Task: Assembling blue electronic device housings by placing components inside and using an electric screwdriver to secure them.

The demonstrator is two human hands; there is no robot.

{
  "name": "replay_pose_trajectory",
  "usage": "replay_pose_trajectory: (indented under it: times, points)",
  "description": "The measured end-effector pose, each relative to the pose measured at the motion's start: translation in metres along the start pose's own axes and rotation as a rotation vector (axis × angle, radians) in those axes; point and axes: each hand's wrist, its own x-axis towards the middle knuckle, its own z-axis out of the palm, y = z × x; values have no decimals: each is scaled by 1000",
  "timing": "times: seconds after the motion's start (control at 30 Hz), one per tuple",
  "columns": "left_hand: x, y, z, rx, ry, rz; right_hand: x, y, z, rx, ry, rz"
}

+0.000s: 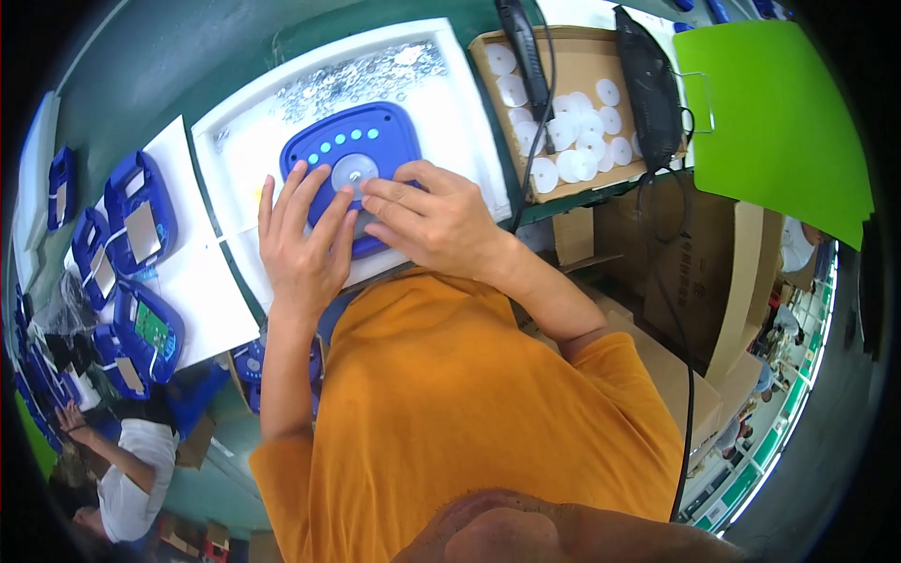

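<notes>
In front of me a blue plastic housing (395, 123) lies in a white foam tray (466, 103), with a row of several light-blue round buttons near its far edge. A translucent disc (351, 170) sits at the middle of the housing, with a small ring at its centre. My left hand (305, 246) rests over the housing's left side, fingers spread, its index fingertip close to the disc. Bent fingers of my right hand (438, 218) are pinched together at the disc's near right edge. Whatever is between those fingertips is hidden.
Many small metal washers (352, 77) are scattered in the tray's far part. To the right, a cardboard box (596, 80) holds white discs (584, 131), with a black cabled tool (524, 52) across it. Blue housings (141, 211) stand at left, near a co-worker in white (141, 474).
</notes>
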Motion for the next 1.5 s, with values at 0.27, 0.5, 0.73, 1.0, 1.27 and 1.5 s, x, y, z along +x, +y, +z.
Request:
replay_pose_trajectory:
  times: [0.27, 0.5, 0.73, 1.0, 1.27, 1.5]
  points:
    - [-7, -1, -1, 31, 40, -4, 23, 93, -60, -355, 273, 413]
    - [-1, 0, 0, -8, 48, -2, 37, 165, -75, -783, -206, 789]
    - [-6, -5, 4, -3, 72, -1, 44, 153, -123, -565, 211, 998]
    - [-7, -6, 5, -43, 91, -2, 50, 55, -158, 915, 828, 474]
    - [-9, -6, 5, -36, 108, -16, 84, -17, -50, 1074, 520, 219]
    - [-8, -5, 6, -60, 119, -26, 91, -23, -1, 1001, 468, 228]
